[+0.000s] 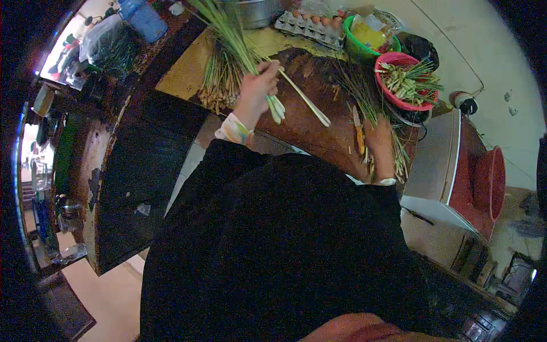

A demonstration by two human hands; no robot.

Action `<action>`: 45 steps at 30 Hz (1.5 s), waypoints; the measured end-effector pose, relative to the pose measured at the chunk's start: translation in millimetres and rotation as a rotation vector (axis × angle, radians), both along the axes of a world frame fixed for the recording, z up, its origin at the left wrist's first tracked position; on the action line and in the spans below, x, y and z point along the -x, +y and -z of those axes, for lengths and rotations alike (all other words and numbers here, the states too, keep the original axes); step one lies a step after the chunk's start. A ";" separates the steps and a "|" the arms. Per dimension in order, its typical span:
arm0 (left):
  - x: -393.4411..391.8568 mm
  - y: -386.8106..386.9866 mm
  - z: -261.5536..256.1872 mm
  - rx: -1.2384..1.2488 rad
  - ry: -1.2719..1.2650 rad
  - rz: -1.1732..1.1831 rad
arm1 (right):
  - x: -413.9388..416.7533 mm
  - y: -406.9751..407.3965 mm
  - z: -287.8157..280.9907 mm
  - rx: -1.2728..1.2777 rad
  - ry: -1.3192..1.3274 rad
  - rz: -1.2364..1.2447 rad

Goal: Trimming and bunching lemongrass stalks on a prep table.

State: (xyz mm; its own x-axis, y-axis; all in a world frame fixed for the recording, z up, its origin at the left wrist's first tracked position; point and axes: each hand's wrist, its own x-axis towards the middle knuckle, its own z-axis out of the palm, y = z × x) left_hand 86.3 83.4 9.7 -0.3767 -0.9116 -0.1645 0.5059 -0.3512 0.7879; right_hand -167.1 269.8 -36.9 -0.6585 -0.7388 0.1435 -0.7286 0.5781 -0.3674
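My left hand [259,85] is closed around a small bunch of lemongrass stalks [275,109], white bases downward and long green leaves fanning away. One single stalk [314,109] slants out beside the bunch over the brown tabletop [295,124]. Over the table's right part is my right hand [379,137], blurred, on or just above long thin leaves [357,87]; whether its fingers grip them is unclear. Just left of that hand lies a knife [359,132] with an orange-brown handle. Trimmed stalks [399,156] lie on its other side.
A large lemongrass bundle [220,81] rests at the table's left. Behind stand a metal pot [254,15], an egg tray [305,30] with several eggs and a green basin [351,42]. Cut lemongrass fills a pink basin [380,87]. At right is a white-edged cabinet [431,154].
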 end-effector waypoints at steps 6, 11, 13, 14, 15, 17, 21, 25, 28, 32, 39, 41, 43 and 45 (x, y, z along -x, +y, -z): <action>9.5 12.1 -1.2 0.048 -0.084 0.093 | -79.5 -40.2 -24.1 0.212 -0.872 -0.468; 6.0 17.2 0.9 0.094 -0.144 0.120 | -105.5 -47.7 -28.7 0.249 -0.824 -0.423; 5.1 16.3 4.7 0.088 -0.172 0.114 | -108.8 -47.3 -27.7 0.270 -0.725 -0.386; 4.5 15.7 7.1 0.083 -0.203 0.107 | -108.7 -47.9 -17.8 0.348 -0.705 -0.368; 2.6 14.0 12.3 0.082 -0.203 0.100 | -112.2 -49.8 -17.6 0.425 -0.688 -0.356; -2.1 9.3 22.6 0.091 -0.236 0.011 | -111.5 -45.8 -23.8 0.402 -0.533 -0.301; -36.5 -9.1 21.1 0.117 -0.219 -0.067 | -54.2 -43.3 25.0 0.545 -0.289 -0.241; -96.0 -34.1 33.2 -0.052 -0.081 -0.293 | 3.2 -22.6 24.8 0.294 -0.101 0.005; -131.7 -45.7 38.6 -0.090 0.005 -0.356 | 13.9 -24.0 27.3 -0.107 0.047 0.078; -151.8 -31.7 62.9 -0.035 -0.004 -0.325 | -6.1 -56.8 39.9 -0.235 0.256 -0.111; -166.7 5.1 44.7 -0.224 -0.086 0.032 | -110.6 -192.5 130.8 0.174 -0.120 -0.673; -175.9 -15.9 41.5 -0.312 0.011 0.129 | -123.3 -220.1 179.7 0.023 -0.038 -0.699; -185.9 -30.0 45.9 -0.310 0.007 0.150 | -148.9 -238.0 183.2 -0.130 0.047 -0.771; -201.7 -39.5 47.8 -0.299 0.015 0.134 | -192.3 -246.7 131.0 -0.169 -0.171 -0.573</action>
State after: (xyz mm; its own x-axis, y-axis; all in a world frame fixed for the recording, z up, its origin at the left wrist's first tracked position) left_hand 288.0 43.9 -38.1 -0.4944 -0.7658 -0.4113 0.4502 -0.6303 0.6325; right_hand 25.1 23.1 -167.9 -0.1540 -0.9849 -0.0786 -0.8794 0.1729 -0.4435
